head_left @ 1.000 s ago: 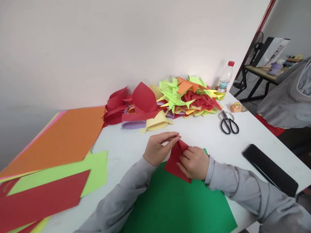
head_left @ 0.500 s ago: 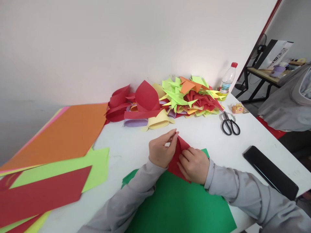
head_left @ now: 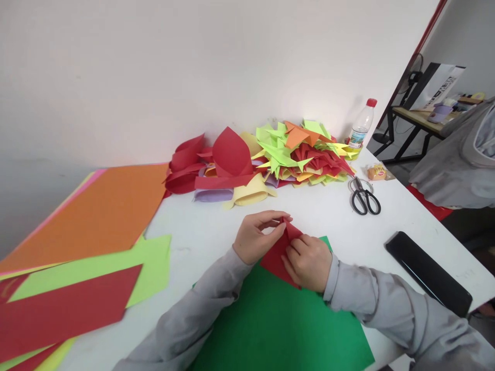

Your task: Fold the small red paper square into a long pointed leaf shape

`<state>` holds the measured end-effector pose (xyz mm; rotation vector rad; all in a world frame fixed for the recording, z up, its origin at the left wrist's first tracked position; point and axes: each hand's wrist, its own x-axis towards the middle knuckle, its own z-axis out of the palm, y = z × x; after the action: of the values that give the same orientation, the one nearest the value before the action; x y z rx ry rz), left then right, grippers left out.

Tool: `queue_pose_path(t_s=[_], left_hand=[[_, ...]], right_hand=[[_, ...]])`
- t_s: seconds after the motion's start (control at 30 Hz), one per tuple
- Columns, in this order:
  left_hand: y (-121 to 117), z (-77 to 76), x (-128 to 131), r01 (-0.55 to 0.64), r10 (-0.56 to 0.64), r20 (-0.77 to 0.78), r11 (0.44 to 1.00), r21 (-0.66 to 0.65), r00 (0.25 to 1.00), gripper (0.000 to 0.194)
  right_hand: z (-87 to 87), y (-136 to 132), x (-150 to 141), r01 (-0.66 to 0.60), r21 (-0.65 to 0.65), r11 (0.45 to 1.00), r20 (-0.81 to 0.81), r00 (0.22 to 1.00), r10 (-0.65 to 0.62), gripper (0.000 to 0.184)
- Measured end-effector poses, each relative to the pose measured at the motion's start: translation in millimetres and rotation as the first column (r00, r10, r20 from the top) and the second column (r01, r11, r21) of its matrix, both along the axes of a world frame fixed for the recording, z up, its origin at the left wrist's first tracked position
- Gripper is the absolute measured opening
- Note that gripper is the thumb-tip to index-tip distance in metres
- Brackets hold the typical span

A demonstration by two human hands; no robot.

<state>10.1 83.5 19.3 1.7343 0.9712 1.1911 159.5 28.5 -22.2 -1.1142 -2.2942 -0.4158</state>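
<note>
Both hands work a folded red paper piece (head_left: 275,253) lying partly on a large green sheet (head_left: 286,324) near the table's front edge. My left hand (head_left: 255,238) pinches the piece's upper tip between thumb and fingers. My right hand (head_left: 309,260) presses down on its right side with fingers curled over the fold. Grey sleeves cover both arms.
A heap of folded paper shapes (head_left: 297,154) and curled red and yellow pieces (head_left: 228,167) lies by the wall. Scissors (head_left: 363,197), a plastic bottle (head_left: 360,126), a wrapped snack (head_left: 376,172) and a black phone (head_left: 427,270) are on the right. Orange, lime and red sheets (head_left: 88,242) spread left. Another person's grey garment (head_left: 460,154) is at far right.
My left hand shifted slightly along the red piece's tip and re-pinched it. The right hand stayed pressed on the fold.
</note>
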Motion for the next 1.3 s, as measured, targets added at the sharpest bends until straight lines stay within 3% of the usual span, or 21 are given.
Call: queue_pose_path(t_s=[0.1,0.33,0.7,1.03,1.13,1.3], left_hand=[[0,3.9,-3,0.035,-0.031,-0.068,0.998,0.055,0.997,0.019],[-3,10.9,-3,0.011,0.020,-0.168,0.984,0.180,0.986,0.016],[0,9.9,-7,0.078,0.026,-0.295,0.940,0.333,0.955,0.019],[-2,9.4,-7,0.071,0.077,-0.308,0.894,0.443,0.948,0.018],[-3,6.3,-4,0.004,0.119,-0.271,0.911,0.412,0.955,0.019],[-3,-1.0,3,-0.173,0.195,-0.126,0.971,0.166,0.973,0.018]], right_hand=[[-1.3,0,-1,0.006,0.013,1.000,-0.008,1.000,-0.005,0.026],[-2.4,0,-2,0.006,0.046,0.999,-0.006,1.000,-0.006,0.026],[-0.9,0,-3,0.011,0.031,0.999,0.003,1.000,-0.012,0.024],[4.3,0,-1,-0.010,0.051,0.999,-0.028,1.000,0.011,0.025],[1.5,-1,-1,-0.007,0.031,0.999,-0.019,1.000,0.007,0.026],[0.2,-2,-1,-0.029,0.009,1.000,0.012,1.000,0.028,0.029]])
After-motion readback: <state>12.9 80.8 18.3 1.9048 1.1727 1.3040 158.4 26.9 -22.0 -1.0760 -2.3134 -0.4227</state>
